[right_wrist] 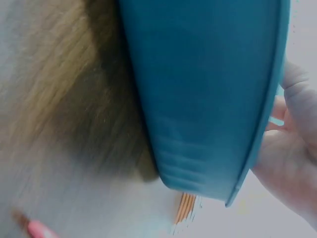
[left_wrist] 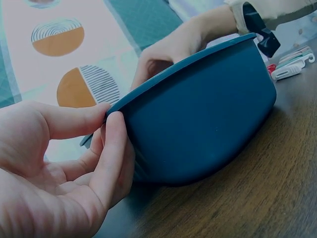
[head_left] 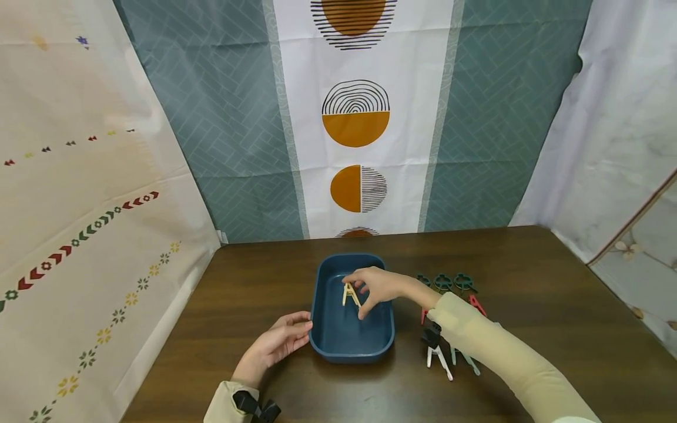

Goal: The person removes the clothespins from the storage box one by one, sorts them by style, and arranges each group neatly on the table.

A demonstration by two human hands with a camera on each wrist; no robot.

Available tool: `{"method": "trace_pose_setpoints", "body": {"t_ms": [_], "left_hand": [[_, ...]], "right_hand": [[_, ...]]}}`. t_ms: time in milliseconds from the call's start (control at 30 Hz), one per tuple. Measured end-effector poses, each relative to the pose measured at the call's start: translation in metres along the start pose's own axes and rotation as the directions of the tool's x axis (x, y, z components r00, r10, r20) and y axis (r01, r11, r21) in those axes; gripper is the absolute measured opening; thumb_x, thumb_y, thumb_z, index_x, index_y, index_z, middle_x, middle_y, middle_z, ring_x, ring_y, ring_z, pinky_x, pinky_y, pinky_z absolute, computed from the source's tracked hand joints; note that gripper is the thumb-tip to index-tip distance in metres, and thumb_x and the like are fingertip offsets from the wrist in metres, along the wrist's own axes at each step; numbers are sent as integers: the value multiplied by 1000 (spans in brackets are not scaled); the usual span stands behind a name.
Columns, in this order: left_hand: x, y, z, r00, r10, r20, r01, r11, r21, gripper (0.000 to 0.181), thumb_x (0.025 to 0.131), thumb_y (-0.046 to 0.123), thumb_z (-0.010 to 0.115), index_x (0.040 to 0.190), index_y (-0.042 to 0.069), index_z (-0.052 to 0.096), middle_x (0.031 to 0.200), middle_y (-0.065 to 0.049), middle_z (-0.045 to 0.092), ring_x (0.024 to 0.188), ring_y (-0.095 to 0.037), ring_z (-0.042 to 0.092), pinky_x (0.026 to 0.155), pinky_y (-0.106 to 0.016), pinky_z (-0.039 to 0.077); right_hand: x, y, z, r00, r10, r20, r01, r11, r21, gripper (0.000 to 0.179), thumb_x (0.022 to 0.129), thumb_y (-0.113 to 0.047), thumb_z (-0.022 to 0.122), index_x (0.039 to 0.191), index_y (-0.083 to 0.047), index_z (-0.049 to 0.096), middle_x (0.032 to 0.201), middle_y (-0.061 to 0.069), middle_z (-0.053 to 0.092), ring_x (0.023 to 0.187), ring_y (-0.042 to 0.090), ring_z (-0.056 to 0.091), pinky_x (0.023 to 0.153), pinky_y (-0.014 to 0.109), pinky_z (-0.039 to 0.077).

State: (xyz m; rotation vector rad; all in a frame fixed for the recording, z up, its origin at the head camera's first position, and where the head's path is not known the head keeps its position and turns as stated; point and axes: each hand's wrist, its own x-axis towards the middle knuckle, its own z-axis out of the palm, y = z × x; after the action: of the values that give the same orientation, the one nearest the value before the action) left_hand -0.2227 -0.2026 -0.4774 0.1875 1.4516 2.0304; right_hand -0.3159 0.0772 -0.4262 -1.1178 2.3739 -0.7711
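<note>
A deep blue plastic basin (head_left: 351, 356) stands on the table in front of me. At its left side my left hand (head_left: 282, 338) pinches the rim between thumb and fingers, which the left wrist view (left_wrist: 116, 116) shows up close. My right hand (head_left: 378, 288) reaches over the basin's right side. Its index finger and thumb span a small pale-yellow clothespin (head_left: 351, 294), fingertip right at the top end and thumb beside one leg. In the right wrist view the basin wall (right_wrist: 208, 99) hides the clothespin, and part of my right hand (right_wrist: 292, 144) shows past the rim.
Right of the basin lie several more clips, partly under my right sleeve: round dark green ones (head_left: 443, 282), a red one (head_left: 477, 305), a white one (head_left: 439, 359) and a light green one (head_left: 470, 362). Patterned curtains (head_left: 354, 129) hang behind the brown table (head_left: 254, 276).
</note>
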Motion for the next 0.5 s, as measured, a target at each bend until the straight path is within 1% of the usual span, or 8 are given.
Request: {"method": "trace_pose_setpoints", "body": {"t_ms": [100, 200, 300, 400, 500], "left_hand": [[-1, 0, 0, 1000, 3, -6, -3, 1000, 5, 15, 92, 4, 49, 105, 11, 46, 83, 5, 59, 73, -3, 61, 74, -16, 52], [-3, -1, 0, 1000, -2, -22, 2, 1000, 12, 15, 92, 4, 49, 105, 11, 46, 83, 5, 58, 72, -3, 60, 74, -15, 51], [-5, -2, 0, 999, -8, -35, 9, 1000, 18, 17, 92, 4, 49, 107, 10, 45, 83, 5, 57, 72, -2, 60, 73, -15, 51], [-5, -2, 1, 999, -4, -33, 5, 1000, 26, 17, 92, 4, 48, 108, 9, 44, 83, 6, 57, 72, -2, 59, 73, -14, 51], [-4, -1, 2, 1000, 0, -27, 0, 1000, 27, 17, 92, 4, 48, 109, 8, 44, 82, 6, 57, 72, -2, 59, 72, -14, 51]], "right_hand": [[-9, -1, -3, 1000, -3, -30, 3, 1000, 0, 87, 65, -34, 81, 138, -10, 39, 130, 6, 46, 110, 19, 55, 84, 22, 51], [-18, -1, -4, 999, -6, -52, 6, 1000, 6, 86, 66, -33, 81, 138, -10, 39, 129, 5, 46, 107, 18, 55, 83, 23, 51], [-26, -1, -5, 998, -7, -57, 9, 1000, 19, 86, 66, -31, 81, 138, -10, 38, 129, 5, 46, 107, 20, 56, 84, 28, 52], [-34, -1, -5, 997, -8, -73, 11, 999, 48, 85, 67, -28, 81, 137, -8, 39, 129, 7, 45, 107, 22, 57, 84, 33, 52], [-42, -1, -6, 995, -7, -96, 15, 997, 81, 86, 66, -31, 81, 137, -9, 38, 130, 8, 44, 106, 23, 57, 84, 36, 52]]}}
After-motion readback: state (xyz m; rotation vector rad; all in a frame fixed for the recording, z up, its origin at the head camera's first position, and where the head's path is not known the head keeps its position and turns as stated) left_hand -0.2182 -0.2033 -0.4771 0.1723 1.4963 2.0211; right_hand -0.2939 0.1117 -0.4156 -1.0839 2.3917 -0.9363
